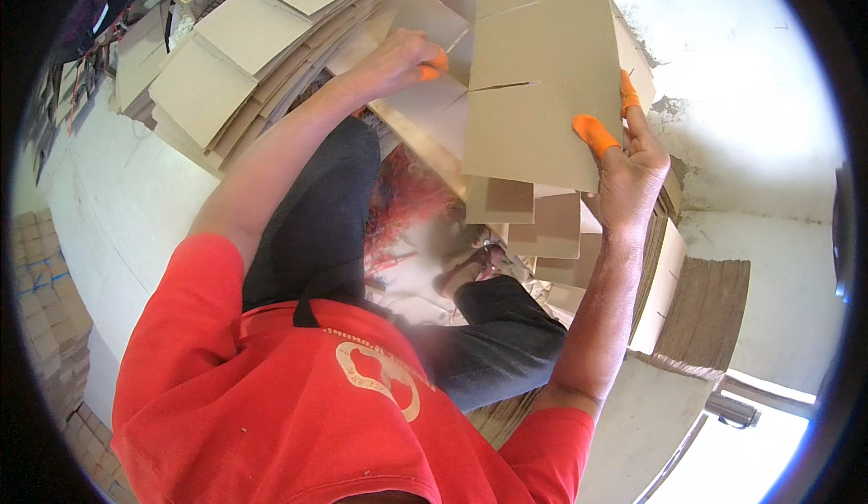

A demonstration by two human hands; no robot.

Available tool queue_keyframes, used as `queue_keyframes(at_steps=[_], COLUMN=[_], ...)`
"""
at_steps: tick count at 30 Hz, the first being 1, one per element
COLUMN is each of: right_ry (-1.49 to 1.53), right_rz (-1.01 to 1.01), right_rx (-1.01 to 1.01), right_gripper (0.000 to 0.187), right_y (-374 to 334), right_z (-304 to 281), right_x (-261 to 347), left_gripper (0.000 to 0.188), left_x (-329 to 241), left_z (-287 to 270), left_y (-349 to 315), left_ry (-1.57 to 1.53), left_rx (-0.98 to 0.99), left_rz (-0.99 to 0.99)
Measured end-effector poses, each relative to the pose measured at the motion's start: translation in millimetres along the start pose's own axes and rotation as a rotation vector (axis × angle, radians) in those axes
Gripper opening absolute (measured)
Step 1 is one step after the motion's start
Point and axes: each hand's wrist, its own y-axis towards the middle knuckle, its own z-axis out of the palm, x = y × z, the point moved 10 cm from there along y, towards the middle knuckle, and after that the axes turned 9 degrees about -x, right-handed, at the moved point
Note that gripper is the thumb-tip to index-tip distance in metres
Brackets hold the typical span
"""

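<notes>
Red cloth shirt (280,405) is draping nearest; beyond it, the right hand (633,162) is gripping a flat, slit cardboard sheet (542,43) by its edge. Also beyond the shirt, the left hand (400,59) is curling, its grip impossible to tell.

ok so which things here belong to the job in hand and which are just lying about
Seemingly in use:
slotted cardboard sheet, in the right hand
cardboard pieces showing below it
orange finger covers

Seemingly lying about:
red stringy tangle
stacked brown blocks, far left
</notes>
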Motion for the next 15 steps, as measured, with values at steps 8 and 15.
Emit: queue_keyframes(at_steps=[8,15], right_ry=[-0.099,-0.174], right_rz=[0.0,-0.109], right_rx=[-0.004,0.123], right_gripper=[0.065,0.061], right_y=[5,13], right_z=[14,46], right_x=[-5,-24], left_gripper=[0.015,0.016], left_x=[10,5], left_z=[6,3], left_y=[0,4], left_ry=[-0.046,-0.028], left_rx=[-0.023,-0.045], left_rz=[-0.01,-0.01])
